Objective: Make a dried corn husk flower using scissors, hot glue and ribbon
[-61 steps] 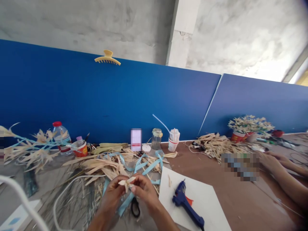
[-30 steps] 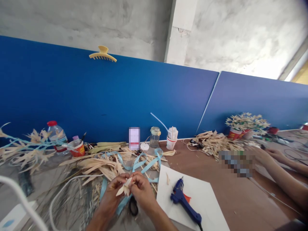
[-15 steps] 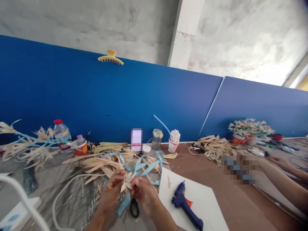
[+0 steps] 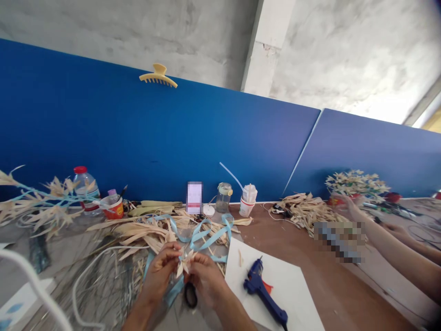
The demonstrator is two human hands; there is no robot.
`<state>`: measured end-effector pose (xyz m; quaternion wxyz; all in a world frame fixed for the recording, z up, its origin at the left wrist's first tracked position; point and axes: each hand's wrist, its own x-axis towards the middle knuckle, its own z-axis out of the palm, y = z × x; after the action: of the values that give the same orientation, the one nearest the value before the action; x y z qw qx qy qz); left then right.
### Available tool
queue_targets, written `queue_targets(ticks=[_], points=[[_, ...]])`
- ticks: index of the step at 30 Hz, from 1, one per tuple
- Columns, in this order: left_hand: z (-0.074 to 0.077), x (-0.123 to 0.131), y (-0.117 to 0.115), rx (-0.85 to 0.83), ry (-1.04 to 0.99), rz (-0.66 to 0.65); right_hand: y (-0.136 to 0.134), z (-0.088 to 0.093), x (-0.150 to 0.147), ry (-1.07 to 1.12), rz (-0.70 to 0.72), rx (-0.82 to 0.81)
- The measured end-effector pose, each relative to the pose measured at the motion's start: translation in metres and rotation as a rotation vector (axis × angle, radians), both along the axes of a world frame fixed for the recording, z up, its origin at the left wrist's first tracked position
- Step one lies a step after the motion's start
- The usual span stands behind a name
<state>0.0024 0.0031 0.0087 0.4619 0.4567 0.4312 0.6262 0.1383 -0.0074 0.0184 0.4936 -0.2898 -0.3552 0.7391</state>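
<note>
Between my hands is a small pale flower (image 4: 185, 264) made of dried husk petals. My left hand (image 4: 162, 266) pinches it from the left side. On the other side, the fingers of my right hand (image 4: 205, 275) are closed on it too. Below the flower lies a black scissor-like handle loop (image 4: 190, 295), its other part hidden under my right hand. Light blue ribbon (image 4: 213, 236) curls behind my hands and also runs beneath them. Loose dried husks (image 4: 148, 232) are heaped just beyond my left hand.
A blue glue gun (image 4: 263, 292) lies on a white board (image 4: 296, 285) at right. Husk flowers on blue stems (image 4: 51, 197) stand at left by a bottle (image 4: 86, 191). A white cable (image 4: 77, 285) loops at front left. A co-worker's arm (image 4: 382, 239) reaches in from the right.
The flower has turned slightly between my fingers, and my hands stay close together. The co-worker's hand has moved back towards the potted flowers at right.
</note>
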Motion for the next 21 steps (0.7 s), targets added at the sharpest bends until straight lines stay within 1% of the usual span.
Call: queue_targets(ticks=[5, 9, 14, 18, 21], points=[[-0.003, -0.002, 0.0, 0.035, -0.015, 0.006, 0.002, -0.001, 0.001, 0.017, -0.006, 0.032], [-0.01, -0.007, 0.003, 0.075, 0.046, 0.038, 0.001, 0.003, 0.006, 0.072, 0.047, 0.039], [-0.016, -0.008, 0.006, 0.169, 0.128, 0.016, -0.002, 0.005, 0.005, 0.105, 0.106, -0.021], [-0.015, -0.005, 0.004, 0.187, 0.215, 0.0, -0.002, 0.004, 0.004, 0.136, 0.085, -0.072], [-0.015, -0.002, 0.004, 0.192, 0.239, 0.026, -0.001, 0.002, 0.004, 0.16, 0.109, -0.127]])
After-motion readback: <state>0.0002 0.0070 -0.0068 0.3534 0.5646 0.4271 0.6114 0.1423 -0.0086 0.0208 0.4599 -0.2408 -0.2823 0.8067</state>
